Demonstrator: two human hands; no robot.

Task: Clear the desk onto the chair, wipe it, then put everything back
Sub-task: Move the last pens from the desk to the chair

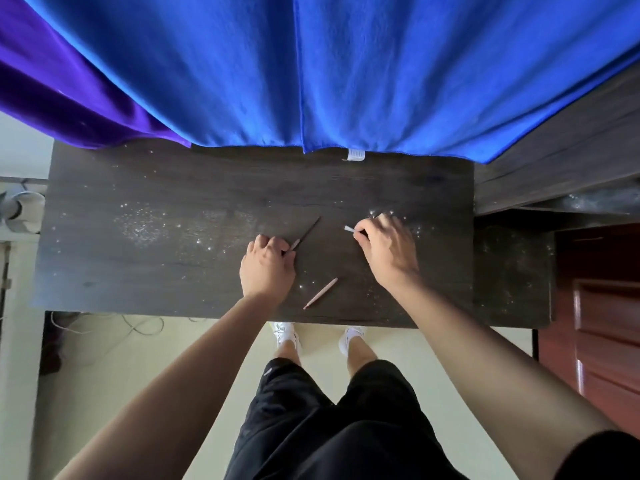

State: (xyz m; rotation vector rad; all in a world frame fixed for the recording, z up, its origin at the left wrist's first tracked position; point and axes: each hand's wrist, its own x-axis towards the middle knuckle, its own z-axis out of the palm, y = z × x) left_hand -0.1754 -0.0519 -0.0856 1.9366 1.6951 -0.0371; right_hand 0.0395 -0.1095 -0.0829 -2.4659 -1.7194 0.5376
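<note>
A dark wooden desk (156,271) speckled with white dust fills the middle of the head view. My left hand (266,268) pinches the near end of a thin dark brush or pen (308,232) that lies on the desk and points away to the right. My right hand (388,251) grips a small pale stick (349,229), whose tip pokes out to the left of the fingers. A pinkish pencil-like stick (321,292) lies loose on the desk between my two wrists, near the front edge.
Blue cloth (346,71) and purple cloth (62,98) hang over the desk's far edge. A dark shelf unit (554,161) adjoins on the right, a reddish door (595,334) below it. Cables (138,327) lie on the floor under the desk's left part.
</note>
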